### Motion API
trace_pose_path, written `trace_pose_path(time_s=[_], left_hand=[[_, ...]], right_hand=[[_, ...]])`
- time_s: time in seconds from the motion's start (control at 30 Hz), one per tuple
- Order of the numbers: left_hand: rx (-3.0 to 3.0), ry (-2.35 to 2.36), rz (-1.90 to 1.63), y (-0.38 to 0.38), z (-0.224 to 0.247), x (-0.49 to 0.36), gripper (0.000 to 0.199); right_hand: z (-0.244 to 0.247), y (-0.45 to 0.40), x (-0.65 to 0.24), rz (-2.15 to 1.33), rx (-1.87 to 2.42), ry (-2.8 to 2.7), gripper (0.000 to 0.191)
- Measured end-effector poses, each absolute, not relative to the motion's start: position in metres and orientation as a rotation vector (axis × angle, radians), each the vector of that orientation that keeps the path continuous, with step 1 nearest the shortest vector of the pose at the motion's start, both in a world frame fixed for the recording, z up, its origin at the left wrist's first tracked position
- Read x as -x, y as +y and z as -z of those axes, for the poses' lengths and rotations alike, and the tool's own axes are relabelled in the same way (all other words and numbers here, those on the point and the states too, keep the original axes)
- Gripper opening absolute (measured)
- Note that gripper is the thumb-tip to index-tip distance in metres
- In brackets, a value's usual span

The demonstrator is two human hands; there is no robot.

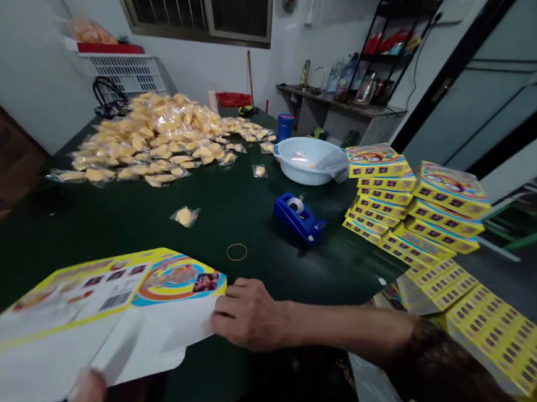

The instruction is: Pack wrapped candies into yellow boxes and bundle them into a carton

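An unfolded printed carton point(84, 292), yellow, blue and white outside and plain white inside, is held tilted over the near left of the table. My right hand point(248, 314) is closed on the carton's right end, fingers curled over its edge. At the bottom edge, only the thumb of my left hand point(89, 390) shows, pressed against the white inner side; its other fingers are hidden. Beyond my right hand lie a thin rubber band point(236, 252) and a blue tape dispenser point(297, 218). A single wrapped yellowish piece point(185, 217) rests past the carton.
A large heap of wrapped yellowish pieces point(162, 131) covers the table's far left. A pale blue basin point(311, 161) and a blue cup point(284, 128) stand at the back. Stacked yellow boxes point(380, 197) line the right side, with more flat printed cartons point(500, 331) nearer me.
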State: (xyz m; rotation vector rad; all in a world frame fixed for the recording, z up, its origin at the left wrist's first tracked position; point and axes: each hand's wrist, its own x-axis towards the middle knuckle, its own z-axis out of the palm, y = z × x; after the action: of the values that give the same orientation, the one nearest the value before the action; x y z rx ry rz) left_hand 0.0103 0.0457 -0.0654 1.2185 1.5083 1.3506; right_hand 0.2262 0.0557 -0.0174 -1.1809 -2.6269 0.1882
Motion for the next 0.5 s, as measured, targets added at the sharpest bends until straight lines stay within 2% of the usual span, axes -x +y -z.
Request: trace_pose_path(time_s=[0.13, 0.23, 0.3, 0.4, 0.43, 0.5], left_hand=[[-0.605, 1.504, -1.357, 0.043, 0.045, -0.025, 0.052], [-0.614, 1.575, -1.329, 0.045, 0.037, -0.033, 0.046], [-0.709, 1.588, -1.299, 0.047, 0.036, -0.036, 0.045], [-0.754, 1.584, -1.338, 0.050, 0.037, -0.037, 0.042], [-0.739, 1.591, -1.356, 0.050, 0.039, -0.037, 0.041], [-0.736, 1.632, -1.354, 0.051, 0.044, -0.034, 0.041]], right_hand=[[0.048, 0.026, -0.239, -0.534, 1.327, -2.458, 0.031], [0.062, 0.015, -0.242, -0.646, 1.369, -2.367, 0.026], [0.064, 0.011, -0.243, -0.704, 1.419, -2.339, 0.031], [0.048, 0.015, -0.259, -0.833, 1.257, -2.308, 0.051], [0.037, 0.021, -0.270, -0.852, 1.192, -2.236, 0.051], [0.015, 0.044, -0.302, -0.791, 1.261, -1.912, 0.034]])
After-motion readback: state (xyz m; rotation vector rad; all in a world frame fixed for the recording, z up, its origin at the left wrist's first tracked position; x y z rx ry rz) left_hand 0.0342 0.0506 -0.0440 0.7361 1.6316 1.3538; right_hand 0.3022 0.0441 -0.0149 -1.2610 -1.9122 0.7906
